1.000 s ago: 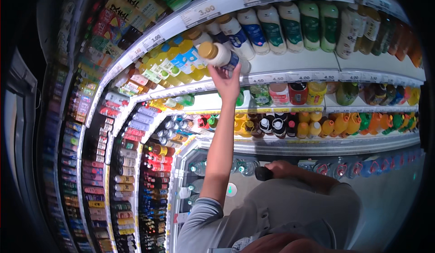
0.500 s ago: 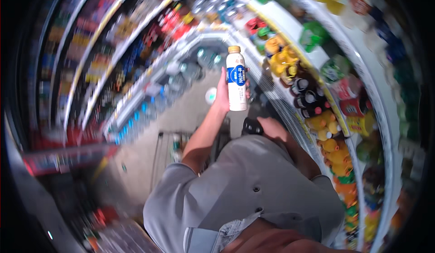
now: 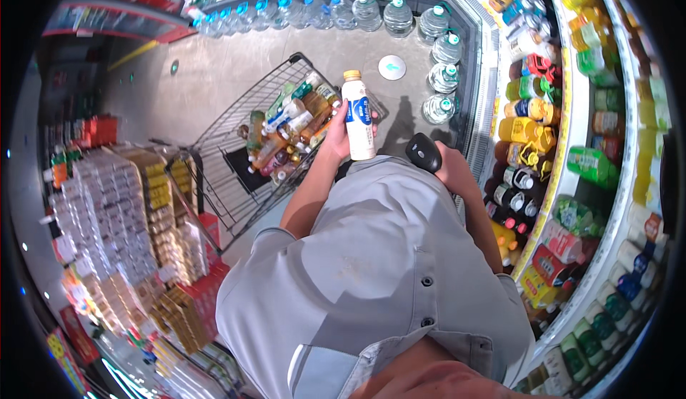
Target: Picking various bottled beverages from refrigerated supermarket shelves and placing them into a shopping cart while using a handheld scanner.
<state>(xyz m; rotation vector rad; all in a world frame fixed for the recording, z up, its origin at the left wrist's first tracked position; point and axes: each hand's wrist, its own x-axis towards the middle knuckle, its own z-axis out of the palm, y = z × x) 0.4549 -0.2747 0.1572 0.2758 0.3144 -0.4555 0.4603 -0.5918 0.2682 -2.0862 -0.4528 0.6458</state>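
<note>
My left hand (image 3: 339,136) is closed around a tall white drink bottle (image 3: 361,124) with a gold cap and a blue patch on its label. The bottle stands nearly upright in front of my chest. In my right hand (image 3: 453,170) is a black handheld device (image 3: 424,153) with a rounded head, held beside the bottle and apart from it. My fingers hide its lower part. Beyond my left forearm is a wire shopping cart (image 3: 218,162), with a pile of drink bottles (image 3: 293,124) in its far end.
Shelves of drinks (image 3: 529,138) curve along my right side. Large water jugs (image 3: 366,13) line the floor's far edge. Stacked cartons (image 3: 107,206) stand at left, near the cart handle. A round white floor sticker (image 3: 391,67) lies beyond the bottle.
My view has swung left, bringing the cart with its bottles and the stacked cartons into fuller sight. Both hands keep their holds; the bottle sits slightly more to the left in the picture.
</note>
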